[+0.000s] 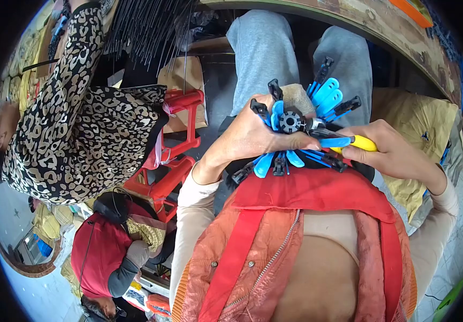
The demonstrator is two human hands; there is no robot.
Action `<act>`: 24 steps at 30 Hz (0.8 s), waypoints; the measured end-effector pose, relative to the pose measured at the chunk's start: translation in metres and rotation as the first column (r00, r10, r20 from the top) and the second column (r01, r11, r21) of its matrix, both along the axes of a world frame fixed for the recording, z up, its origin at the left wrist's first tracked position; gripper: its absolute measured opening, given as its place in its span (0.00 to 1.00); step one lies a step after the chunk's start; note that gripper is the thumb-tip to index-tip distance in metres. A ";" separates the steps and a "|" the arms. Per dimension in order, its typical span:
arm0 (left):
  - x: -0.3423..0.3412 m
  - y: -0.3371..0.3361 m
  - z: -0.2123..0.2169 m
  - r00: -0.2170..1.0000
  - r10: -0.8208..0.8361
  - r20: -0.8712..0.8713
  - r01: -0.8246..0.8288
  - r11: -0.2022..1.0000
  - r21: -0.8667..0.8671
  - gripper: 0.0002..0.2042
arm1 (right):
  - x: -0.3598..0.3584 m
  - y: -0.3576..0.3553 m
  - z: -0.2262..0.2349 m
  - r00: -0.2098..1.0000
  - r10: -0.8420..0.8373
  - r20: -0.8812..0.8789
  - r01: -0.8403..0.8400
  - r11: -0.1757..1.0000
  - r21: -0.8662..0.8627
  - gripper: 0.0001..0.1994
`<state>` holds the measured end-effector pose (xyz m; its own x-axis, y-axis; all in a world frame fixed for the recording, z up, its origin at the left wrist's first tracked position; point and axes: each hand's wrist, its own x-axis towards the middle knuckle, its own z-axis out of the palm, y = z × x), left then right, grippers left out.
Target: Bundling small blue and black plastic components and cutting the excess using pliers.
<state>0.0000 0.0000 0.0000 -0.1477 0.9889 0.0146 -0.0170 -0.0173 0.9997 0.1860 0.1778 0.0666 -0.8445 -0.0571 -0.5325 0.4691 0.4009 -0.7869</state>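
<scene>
Left hand (253, 134) is clamped on a blue-ribbed assembly, its round black hub (291, 122) directly above the thumb and blue strips (326, 98) fanning out beyond the fingers. Right hand (389, 150) is closed round yellow-handled pliers (364, 143), their head left of its fingers, beside the hub; contact cannot be determined.

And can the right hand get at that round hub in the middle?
Probably yes: the right hand holds yellow-handled pliers whose head sits beside the hub, and the hub's face looks uncovered.
</scene>
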 end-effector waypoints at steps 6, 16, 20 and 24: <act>0.001 -0.009 0.009 1.000 0.008 -0.013 -0.008 1.000 -0.019 0.16 | -0.007 -0.005 0.009 0.993 0.036 0.114 -0.023 0.993 -0.119 0.16; 0.003 0.003 0.006 0.998 -0.052 0.021 0.053 0.995 -0.090 0.17 | -0.007 -0.010 0.032 0.885 -0.095 0.457 0.164 0.980 -0.113 0.18; -0.001 0.017 0.021 0.983 -0.183 0.009 0.183 0.980 -0.081 0.15 | 0.004 -0.009 0.055 0.994 -0.015 0.107 -0.029 0.916 0.401 0.20; -0.007 0.024 0.007 0.936 -0.288 -0.204 0.308 0.949 0.074 0.13 | 0.000 -0.012 0.068 0.991 -0.049 0.122 0.016 0.966 0.259 0.20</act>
<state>-0.0068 0.0238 0.0070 0.1686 0.9787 0.1172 0.1512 -0.1432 0.9781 0.1865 0.1656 0.1342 -0.7687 0.1219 -0.6279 0.5741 0.5644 -0.5932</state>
